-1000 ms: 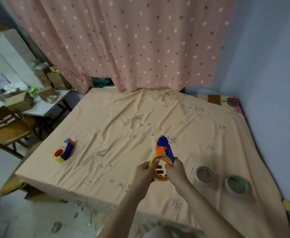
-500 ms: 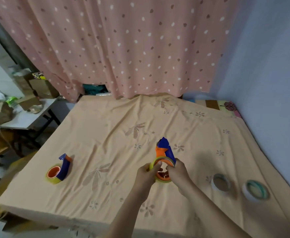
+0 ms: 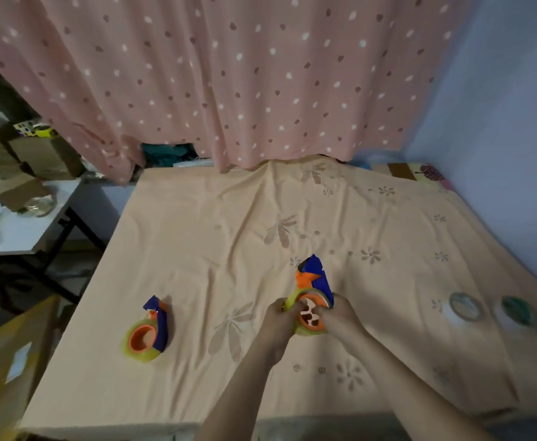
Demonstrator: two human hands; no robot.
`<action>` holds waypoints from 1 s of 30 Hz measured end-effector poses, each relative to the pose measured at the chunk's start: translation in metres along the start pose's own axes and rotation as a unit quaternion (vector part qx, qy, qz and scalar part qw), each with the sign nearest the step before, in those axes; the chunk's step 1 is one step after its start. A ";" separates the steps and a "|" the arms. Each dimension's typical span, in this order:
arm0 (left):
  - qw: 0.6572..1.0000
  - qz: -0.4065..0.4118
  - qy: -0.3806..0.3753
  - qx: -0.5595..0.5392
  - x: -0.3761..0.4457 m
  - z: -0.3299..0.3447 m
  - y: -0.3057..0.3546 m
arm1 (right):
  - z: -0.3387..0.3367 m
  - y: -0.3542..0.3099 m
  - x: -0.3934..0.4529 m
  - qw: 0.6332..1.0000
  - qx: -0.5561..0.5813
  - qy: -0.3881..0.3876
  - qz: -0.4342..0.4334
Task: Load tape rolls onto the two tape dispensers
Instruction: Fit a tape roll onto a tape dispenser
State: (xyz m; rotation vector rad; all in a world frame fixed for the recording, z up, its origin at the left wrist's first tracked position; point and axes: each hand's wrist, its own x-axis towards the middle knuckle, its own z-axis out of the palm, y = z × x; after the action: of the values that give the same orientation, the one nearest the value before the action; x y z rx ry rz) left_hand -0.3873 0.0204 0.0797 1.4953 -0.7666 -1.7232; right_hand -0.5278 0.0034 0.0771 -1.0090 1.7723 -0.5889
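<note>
A blue and orange tape dispenser (image 3: 313,281) with a yellowish tape roll around its orange hub stands upright near the middle of the cloth-covered table (image 3: 229,237). My left hand (image 3: 280,323) grips its left side and my right hand (image 3: 340,318) grips its right side, fingers around the roll. A second blue and orange dispenser (image 3: 148,331) with a yellow-green roll on it lies to the left, apart from both hands. Two loose tape rolls lie to the right: a whitish one (image 3: 463,308) and a green one (image 3: 518,312).
A pink dotted curtain (image 3: 229,74) hangs behind the table and a blue wall (image 3: 499,106) stands to the right. A white side table (image 3: 9,230) with cardboard boxes stands at the left. A cardboard box (image 3: 9,361) sits by the front left corner.
The view has swung to the right, so everything sits further left in the frame. Both hands stay on the middle dispenser and its roll in about the same grip.
</note>
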 end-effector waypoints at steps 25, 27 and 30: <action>0.998 -0.011 -0.050 -0.046 -0.079 -0.137 -0.014 | 0.127 -0.021 -0.070 0.992 0.099 -0.078 -0.011; 0.997 -0.007 -0.065 -0.052 -0.071 -0.151 -0.008 | 0.141 -0.031 -0.068 0.991 0.111 -0.080 0.001; 0.995 -0.013 -0.080 -0.064 -0.057 -0.179 0.007 | 0.165 -0.050 -0.064 0.989 0.113 -0.095 0.007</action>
State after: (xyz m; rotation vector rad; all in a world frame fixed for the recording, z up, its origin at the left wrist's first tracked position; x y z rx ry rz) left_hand -0.2051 0.0665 0.0903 1.2992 -0.7059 -1.8930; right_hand -0.3473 0.0391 0.0808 -0.8650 1.5070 -0.6484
